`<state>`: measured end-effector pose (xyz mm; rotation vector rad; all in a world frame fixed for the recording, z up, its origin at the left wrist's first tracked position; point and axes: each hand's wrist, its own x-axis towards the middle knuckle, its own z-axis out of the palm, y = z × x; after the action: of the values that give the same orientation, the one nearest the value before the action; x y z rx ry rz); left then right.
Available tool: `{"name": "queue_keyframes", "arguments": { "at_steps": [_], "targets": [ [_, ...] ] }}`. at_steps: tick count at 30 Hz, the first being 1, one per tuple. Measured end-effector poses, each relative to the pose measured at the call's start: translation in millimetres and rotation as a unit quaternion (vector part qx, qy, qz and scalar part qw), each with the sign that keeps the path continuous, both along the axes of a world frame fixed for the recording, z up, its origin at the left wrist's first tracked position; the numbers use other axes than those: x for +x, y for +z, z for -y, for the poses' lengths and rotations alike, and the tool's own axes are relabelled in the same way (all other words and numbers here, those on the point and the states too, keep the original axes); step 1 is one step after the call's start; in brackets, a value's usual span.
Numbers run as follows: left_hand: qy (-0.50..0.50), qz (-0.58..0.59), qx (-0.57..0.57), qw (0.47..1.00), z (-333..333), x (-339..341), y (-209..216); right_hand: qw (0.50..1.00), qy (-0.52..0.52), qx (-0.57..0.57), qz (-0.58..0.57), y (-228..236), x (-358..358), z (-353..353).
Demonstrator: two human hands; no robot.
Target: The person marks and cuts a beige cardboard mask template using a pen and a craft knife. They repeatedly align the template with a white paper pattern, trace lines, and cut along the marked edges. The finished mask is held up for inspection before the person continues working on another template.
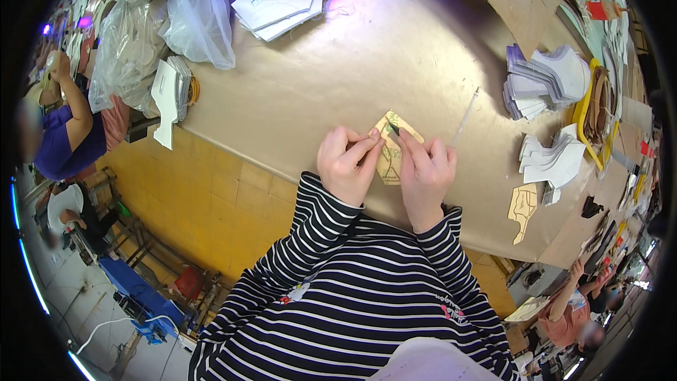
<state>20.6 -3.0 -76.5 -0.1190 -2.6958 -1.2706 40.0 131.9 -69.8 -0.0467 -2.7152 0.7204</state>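
Note:
A yellow card template (pixel 390 171) with dark lines or slots and green marks lies on the table in front of me. My left hand (pixel 348 164) is closed, its thumb and forefinger pinched at the card's left edge. Over the card's right side, my right hand (pixel 427 172) is closed too, with thumb and forefinger pinching a small dark green piece (pixel 393 129). How firmly the left fingers grip the card is hard to see. A slim clear pen (pixel 468 116) rests to the right of my right hand. Farther right lies another yellow template (pixel 522 210).
Stacks of white-grey cut pieces (pixel 543 81) stand at the right, with more white pieces (pixel 552 157) nearer. White patterns (pixel 293 0) lie at the back, a plastic bag (pixel 201 21) and a white stack (pixel 167 99) at the left. People are at the left and lower right.

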Motion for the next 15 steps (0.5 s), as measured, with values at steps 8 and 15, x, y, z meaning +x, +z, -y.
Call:
{"name": "queue_keyframes", "arguments": {
  "at_steps": [8, 15],
  "targets": [
    [0.015, -0.005, 0.015, 1.000, -1.5, 0.1, -4.0, 0.999, 0.027, -0.022, 0.009, 4.9, 0.3, -9.0],
    [0.010, -0.020, 0.011, 1.000, -1.1, -0.9, -4.2, 0.999, 0.012, -0.041, 0.018, 4.6, -2.3, -4.3]
  ]
}}
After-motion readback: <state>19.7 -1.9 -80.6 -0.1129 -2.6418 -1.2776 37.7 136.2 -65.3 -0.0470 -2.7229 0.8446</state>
